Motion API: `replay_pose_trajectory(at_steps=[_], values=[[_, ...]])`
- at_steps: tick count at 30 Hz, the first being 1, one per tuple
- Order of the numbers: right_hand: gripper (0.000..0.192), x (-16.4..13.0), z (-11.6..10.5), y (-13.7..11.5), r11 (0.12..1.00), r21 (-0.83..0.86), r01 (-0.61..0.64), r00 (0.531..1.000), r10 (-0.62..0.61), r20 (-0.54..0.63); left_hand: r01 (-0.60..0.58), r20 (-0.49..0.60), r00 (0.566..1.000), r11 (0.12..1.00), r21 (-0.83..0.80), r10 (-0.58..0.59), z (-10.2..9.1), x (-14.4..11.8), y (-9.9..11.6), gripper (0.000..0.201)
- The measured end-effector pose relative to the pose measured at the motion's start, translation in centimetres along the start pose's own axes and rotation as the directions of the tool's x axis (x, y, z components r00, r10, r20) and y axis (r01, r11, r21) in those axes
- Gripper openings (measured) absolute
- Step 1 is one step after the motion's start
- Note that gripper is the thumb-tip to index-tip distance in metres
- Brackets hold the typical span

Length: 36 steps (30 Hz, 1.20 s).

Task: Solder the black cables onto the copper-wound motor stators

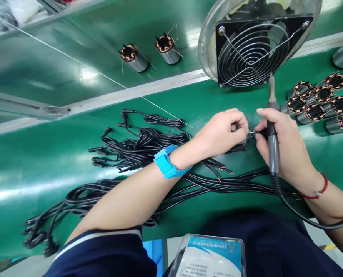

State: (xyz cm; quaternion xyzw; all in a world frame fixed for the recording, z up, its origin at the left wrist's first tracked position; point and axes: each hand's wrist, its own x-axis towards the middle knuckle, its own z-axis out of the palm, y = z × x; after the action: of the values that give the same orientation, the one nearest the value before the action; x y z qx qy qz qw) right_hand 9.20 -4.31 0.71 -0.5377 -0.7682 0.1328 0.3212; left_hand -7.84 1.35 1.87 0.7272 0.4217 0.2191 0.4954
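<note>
My left hand [226, 129], with a blue wrist strap [168, 163], is pinched on a thin wire end [250, 132] that points towards my right hand. My right hand [292, 144] holds a soldering iron [273, 148], its tip pointing up, away from the wire, in front of the fan. The right thumb and fingertips also meet at a small dark piece beside the wire end; I cannot make out what it is. Under and left of my left wrist lies a heap of black cables [142, 144] with stripped, coloured ends.
A fan with a wire guard [250, 65] stands behind my hands. Several wound motor stators [315, 111] stand at right, and two more, one being this stator [167, 48], on the raised ledge. Longer black cables [223, 184] lie near the front edge. The iron's cord [298, 219] runs over my right forearm.
</note>
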Motion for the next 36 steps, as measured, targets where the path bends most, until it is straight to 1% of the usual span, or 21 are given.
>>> replay_pose_trajectory(at_steps=[2,4,7,9,11,13,16,18,21,23,25,28,30,31,33,36], values=[[0.043,0.0,0.3,0.4,0.999,-0.001,0.035,0.999,-0.035,-0.02,0.013,-0.002,1.0,1.0,-0.013,-0.013,0.0,0.0,0.1,0.011],[0.045,-0.1,0.4,0.7,0.999,-0.006,0.042,0.997,-0.042,-0.063,0.038,0.006,0.999,0.998,-0.05,-0.038,0.0,0.0,0.2,0.01],[0.05,-0.4,0.5,0.8,0.999,-0.006,0.033,0.992,-0.034,-0.124,0.121,0.044,0.992,0.979,-0.166,-0.115,0.0,0.0,0.5,0.01],[0.053,-0.6,0.6,0.6,0.998,-0.009,0.057,0.99,-0.057,-0.13,0.168,0.062,0.986,0.959,-0.23,-0.158,-0.1,0.0,0.8,0.011],[0.054,-0.8,0.6,0.3,0.996,-0.019,0.092,0.989,-0.093,-0.113,0.181,0.064,0.983,0.949,-0.26,-0.17,-0.1,0.0,1.0,0.012],[0.054,-0.9,0.6,0.0,0.994,-0.017,0.107,0.988,-0.109,-0.106,0.176,0.062,0.984,0.947,-0.269,-0.165,-0.1,0.0,1.2,0.013],[0.052,-0.9,0.6,-0.4,0.994,0.009,0.106,0.985,-0.103,-0.14,0.154,0.06,0.988,0.946,-0.284,-0.143,0.1,-0.1,1.1,0.014],[0.049,-0.9,0.6,-0.4,0.994,0.04,0.104,0.981,-0.095,-0.171,0.121,0.044,0.993,0.945,-0.304,-0.113,0.2,-0.1,0.9,0.014],[0.049,-0.9,0.7,-0.4,0.991,0.117,0.066,0.98,-0.043,-0.192,0.05,0.013,0.999,0.948,-0.313,-0.049,0.2,-0.2,0.5,0.012],[0.049,-0.9,0.7,-0.3,0.985,0.17,0.036,0.981,-0.002,-0.196,-0.02,0.003,1.0,0.964,-0.266,0.022,0.2,-0.3,0.3,0.009],[0.049,-0.8,0.8,-0.1,0.978,0.205,0.024,0.981,0.017,-0.192,-0.127,-0.008,0.992,0.979,-0.158,0.128,0.0,-0.4,0.2,0.009],[0.049,-0.8,0.8,0.0,0.974,0.224,0.016,0.982,0.026,-0.186,-0.304,0.01,0.953,0.952,0.046,0.304,-0.3,-0.6,0.1,0.01],[0.05,-0.7,0.7,0.1,0.975,0.223,0.012,0.983,0.029,-0.182,-0.38,0.042,0.925,0.913,0.151,0.378,-0.3,-0.7,0.1,0.011],[0.051,-0.7,0.6,0.2,0.976,0.219,0.012,0.985,0.027,-0.172,-0.398,0.053,0.917,0.897,0.191,0.396,-0.3,-0.8,0.1,0.012],[0.052,-0.8,0.3,0.3,0.981,0.195,0.021,0.992,0.004,-0.127,-0.398,0.05,0.916,0.882,0.251,0.399,-0.3,-0.8,0.1,0.014],[0.053,-1.0,-0.2,0.8,0.993,0.112,0.043,0.999,-0.041,-0.018,-0.337,0.017,0.938,0.899,0.279,0.346,-0.1,-0.7,-0.1,0.013]])
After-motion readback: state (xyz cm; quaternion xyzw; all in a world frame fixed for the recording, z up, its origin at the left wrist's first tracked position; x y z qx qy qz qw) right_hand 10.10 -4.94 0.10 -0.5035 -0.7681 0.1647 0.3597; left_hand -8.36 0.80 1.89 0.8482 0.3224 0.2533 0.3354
